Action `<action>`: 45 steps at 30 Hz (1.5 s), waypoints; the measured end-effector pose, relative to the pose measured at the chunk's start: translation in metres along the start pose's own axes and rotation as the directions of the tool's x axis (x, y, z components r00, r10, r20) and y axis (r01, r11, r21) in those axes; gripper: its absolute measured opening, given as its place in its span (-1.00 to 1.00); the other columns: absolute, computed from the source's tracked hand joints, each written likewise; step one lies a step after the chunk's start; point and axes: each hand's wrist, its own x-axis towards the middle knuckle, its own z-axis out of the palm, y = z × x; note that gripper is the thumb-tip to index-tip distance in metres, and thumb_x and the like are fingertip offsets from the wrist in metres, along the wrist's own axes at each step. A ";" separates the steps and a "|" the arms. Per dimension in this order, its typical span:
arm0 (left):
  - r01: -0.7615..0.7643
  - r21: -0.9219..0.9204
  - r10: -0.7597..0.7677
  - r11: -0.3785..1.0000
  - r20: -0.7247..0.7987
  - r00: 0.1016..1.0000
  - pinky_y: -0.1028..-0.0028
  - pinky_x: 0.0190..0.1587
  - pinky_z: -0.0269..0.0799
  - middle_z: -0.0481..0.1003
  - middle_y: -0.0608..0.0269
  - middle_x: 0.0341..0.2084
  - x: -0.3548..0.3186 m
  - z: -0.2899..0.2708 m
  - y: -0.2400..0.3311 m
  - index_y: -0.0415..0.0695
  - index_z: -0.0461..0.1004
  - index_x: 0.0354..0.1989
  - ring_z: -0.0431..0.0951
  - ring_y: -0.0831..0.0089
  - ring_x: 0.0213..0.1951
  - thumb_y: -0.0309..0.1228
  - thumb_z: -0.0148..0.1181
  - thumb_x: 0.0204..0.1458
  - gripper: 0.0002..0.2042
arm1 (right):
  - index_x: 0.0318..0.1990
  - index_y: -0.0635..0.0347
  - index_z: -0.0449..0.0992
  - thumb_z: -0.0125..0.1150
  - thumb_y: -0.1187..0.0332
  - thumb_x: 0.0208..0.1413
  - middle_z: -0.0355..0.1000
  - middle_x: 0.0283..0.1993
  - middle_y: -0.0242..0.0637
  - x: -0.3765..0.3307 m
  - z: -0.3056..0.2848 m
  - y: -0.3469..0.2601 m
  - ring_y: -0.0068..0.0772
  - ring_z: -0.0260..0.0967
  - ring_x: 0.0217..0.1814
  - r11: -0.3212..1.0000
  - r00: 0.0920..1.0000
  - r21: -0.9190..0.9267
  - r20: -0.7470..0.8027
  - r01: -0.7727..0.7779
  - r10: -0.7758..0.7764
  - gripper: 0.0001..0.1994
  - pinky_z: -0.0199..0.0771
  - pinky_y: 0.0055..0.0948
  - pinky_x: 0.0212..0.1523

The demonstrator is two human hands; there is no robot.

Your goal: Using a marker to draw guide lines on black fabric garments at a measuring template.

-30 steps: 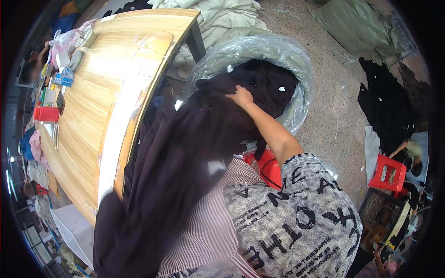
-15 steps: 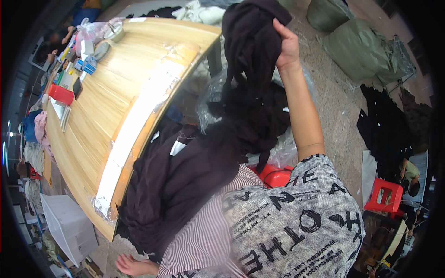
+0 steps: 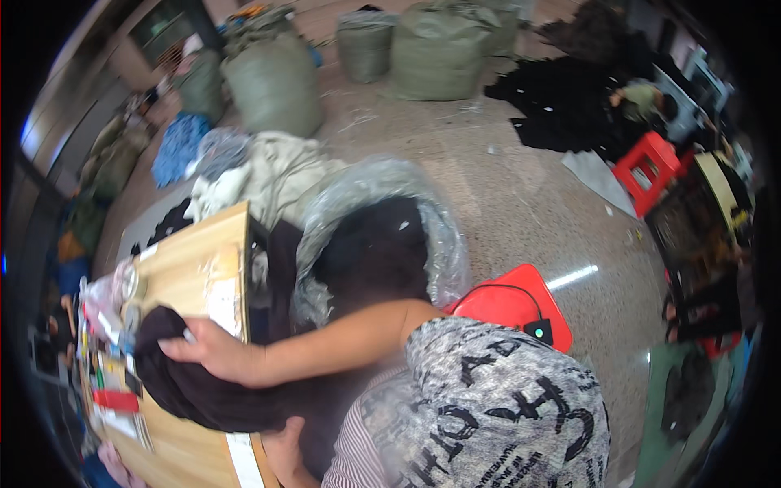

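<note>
A dark brown garment [image 3: 203,390] lies bunched on the wooden table [image 3: 207,252] at the lower left. My right hand [image 3: 213,354] reaches across my body and presses down on top of it, fingers curled into the cloth. My right sleeve is grey with black letters. Only a small part of my left hand [image 3: 283,446] shows at the bottom edge, against the garment's lower end; its fingers are hidden. Just beyond the table's corner, a large clear plastic bag [image 3: 443,244] on the floor holds more dark clothing.
A red stool [image 3: 508,305] with a small black device stands right of the bag. Small items clutter the table's left edge [image 3: 114,398]. Green sacks [image 3: 277,85] line the far floor. Black clothes [image 3: 561,106] and another red stool [image 3: 647,163] lie at the upper right.
My right hand has swung the dark garment from up above the plastic bag down and left onto the table. The view has tilted up toward the floor.
</note>
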 end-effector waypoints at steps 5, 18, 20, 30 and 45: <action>0.108 0.255 -0.175 0.961 0.255 0.951 0.23 0.05 0.28 0.47 -0.25 -0.09 -0.007 0.008 0.084 -0.41 0.40 0.00 0.43 -0.08 -0.04 -0.37 0.22 -0.03 -0.55 | 0.07 0.34 0.35 0.17 0.29 0.14 0.43 -0.03 -0.29 -0.022 -0.038 -0.007 -0.51 0.37 0.00 0.890 0.858 0.233 -0.257 -0.392 0.445 -0.59 0.33 -0.53 0.05; 0.101 -0.654 0.029 0.750 0.185 0.982 0.21 0.10 0.29 0.41 -0.07 0.01 0.211 -0.089 -0.009 -0.36 0.27 0.13 0.41 0.09 0.02 -0.23 0.29 -0.14 -0.34 | -0.34 0.17 0.45 0.30 0.22 0.04 0.28 -0.55 -0.55 0.004 0.011 -0.057 -0.77 0.11 -0.62 0.976 0.963 -0.006 0.160 -0.216 0.215 -0.77 0.11 -0.65 -0.66; 0.022 -0.761 0.032 0.649 0.056 0.998 0.20 0.12 0.29 0.41 -0.05 0.02 0.175 -0.121 -0.040 -0.36 0.28 0.12 0.40 0.10 0.03 -0.17 0.32 -0.17 -0.30 | -0.52 0.17 0.47 0.33 0.31 -0.02 0.33 -0.58 -0.48 0.014 0.007 -0.032 -0.73 0.21 -0.55 0.974 0.964 -0.179 0.201 -0.140 0.176 -0.81 0.23 -0.59 -0.56; -0.735 -0.498 0.037 0.459 -0.816 0.576 0.16 0.25 0.20 0.33 0.00 0.11 -0.245 -0.029 -0.078 -0.35 0.22 0.17 0.34 0.13 0.15 0.07 0.45 -0.30 -0.07 | -0.02 0.40 0.45 0.03 0.49 0.15 0.45 -0.02 -0.33 -0.099 -0.097 0.087 -0.59 0.30 0.00 0.467 0.463 -0.712 0.222 -0.525 0.858 -0.73 0.34 -0.52 0.02; -0.386 -0.741 -0.377 0.550 -0.633 0.676 0.54 -0.48 0.45 0.56 0.06 -0.39 -0.170 -0.081 -0.015 -0.31 0.36 0.00 0.60 0.31 -0.47 -0.60 0.11 0.01 -0.67 | -0.05 0.23 0.50 0.16 0.35 0.12 0.52 -0.20 -0.20 0.009 0.023 0.061 -0.32 0.46 -0.14 0.260 0.124 -0.583 0.536 0.770 0.835 -0.74 0.46 -0.41 -0.13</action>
